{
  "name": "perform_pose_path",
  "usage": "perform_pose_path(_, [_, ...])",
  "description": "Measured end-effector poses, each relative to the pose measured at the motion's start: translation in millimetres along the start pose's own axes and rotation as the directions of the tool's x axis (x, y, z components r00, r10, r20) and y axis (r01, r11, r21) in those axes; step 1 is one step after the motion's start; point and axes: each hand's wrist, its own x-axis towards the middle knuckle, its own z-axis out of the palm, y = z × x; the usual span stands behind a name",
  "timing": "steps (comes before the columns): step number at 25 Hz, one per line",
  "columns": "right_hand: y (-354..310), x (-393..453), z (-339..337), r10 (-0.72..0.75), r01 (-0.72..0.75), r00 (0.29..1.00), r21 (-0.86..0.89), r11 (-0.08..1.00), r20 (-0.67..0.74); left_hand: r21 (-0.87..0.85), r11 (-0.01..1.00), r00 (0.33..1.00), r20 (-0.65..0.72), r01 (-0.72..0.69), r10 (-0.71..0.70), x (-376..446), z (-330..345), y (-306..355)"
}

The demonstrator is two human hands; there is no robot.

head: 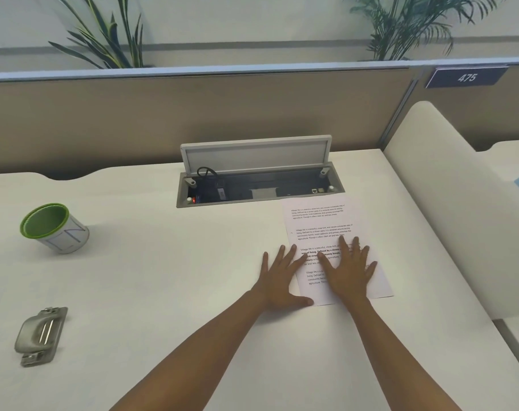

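A printed sheet of paper with several short paragraphs lies flat on the white desk, right of centre. My right hand lies flat on the lower half of the sheet with its fingers spread. My left hand lies flat beside it, palm on the desk, its fingertips and thumb touching the sheet's left edge. Both hands cover part of the text.
An open cable box with its lid up is set into the desk just behind the paper. A green-rimmed white cup stands at the far left. A grey metal hole punch lies at the near left. A cream divider bounds the right side.
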Motion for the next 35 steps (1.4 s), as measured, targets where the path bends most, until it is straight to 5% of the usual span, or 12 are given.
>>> perform_pose_path(17, [-1.9, -6.4, -6.1, 0.012, -0.009, 0.999, 0.046, 0.999, -0.046, -0.083, 0.996, 0.999, 0.022, -0.028, 0.030, -14.2, -10.1, -1.3])
perform_pose_path(27, [-55.9, -51.0, 12.8, -0.115, 0.187, 0.959, 0.270, 0.945, -0.259, -0.356, 0.932, 0.974, -0.182, 0.064, -0.136, -78.3, -18.9, -28.1])
perform_pose_path(35, [-132.3, -114.0, 47.8, -0.263, 0.291, 0.957, 0.355, 0.889, -0.126, -0.432, 0.893, 0.899, -0.330, 0.126, -0.287, -152.0, -38.1, -85.7])
